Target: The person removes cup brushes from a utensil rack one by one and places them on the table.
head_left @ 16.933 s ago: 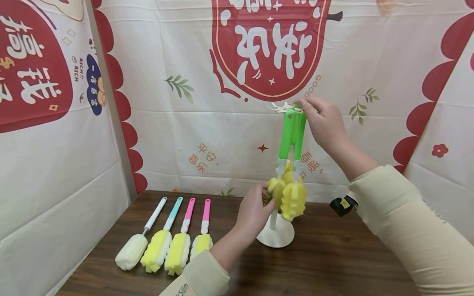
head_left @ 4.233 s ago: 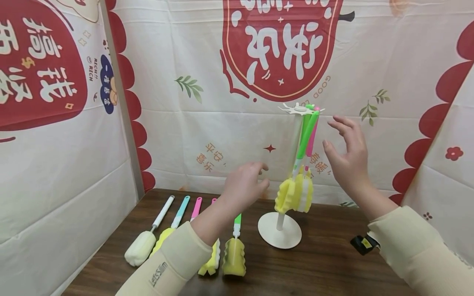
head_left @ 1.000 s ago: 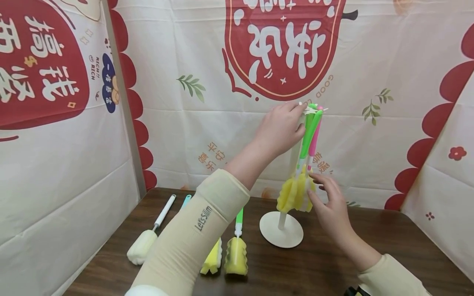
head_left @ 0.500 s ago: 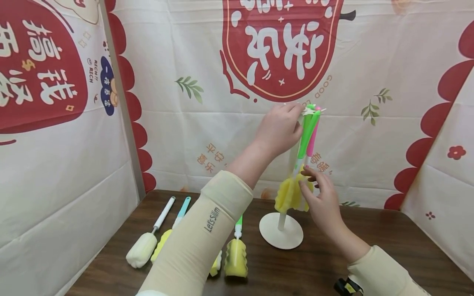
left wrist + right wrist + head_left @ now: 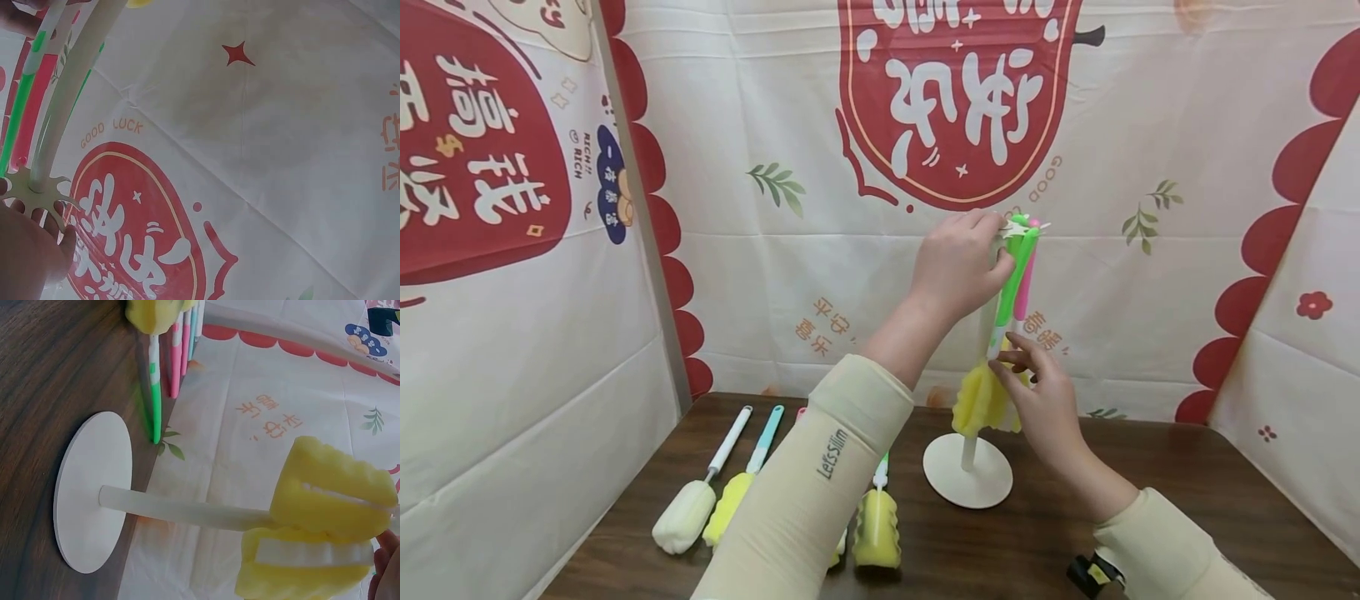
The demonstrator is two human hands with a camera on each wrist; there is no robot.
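Note:
A white stand [image 5: 967,471] with a round base and a hooked top disc [image 5: 37,190] carries hanging sponge brushes. One front brush has a green handle [image 5: 1017,279], and a pink-handled brush [image 5: 1026,292] hangs beside it. Their yellow sponge heads [image 5: 337,487] surround the pole's lower half. My left hand [image 5: 958,267] grips the disc at the top, fingers curled at its hooks. Lower down, my right hand [image 5: 1043,396] pinches the white neck of the green-handled brush between thumb and fingers, just above the sponge.
On the wooden table [image 5: 1120,533], left of the stand, lies a row of brushes: a white one [image 5: 685,515], a blue-handled one [image 5: 765,437], pink-handled ones [image 5: 175,362] partly behind my left sleeve, and a green-handled one [image 5: 877,529]. Printed cloth [image 5: 880,333] hangs behind.
Over the last second my right hand moved from beside the sponges to the brush neck; my left hand stayed up top. Since the oldest frame, a green-handled brush has joined the table row.

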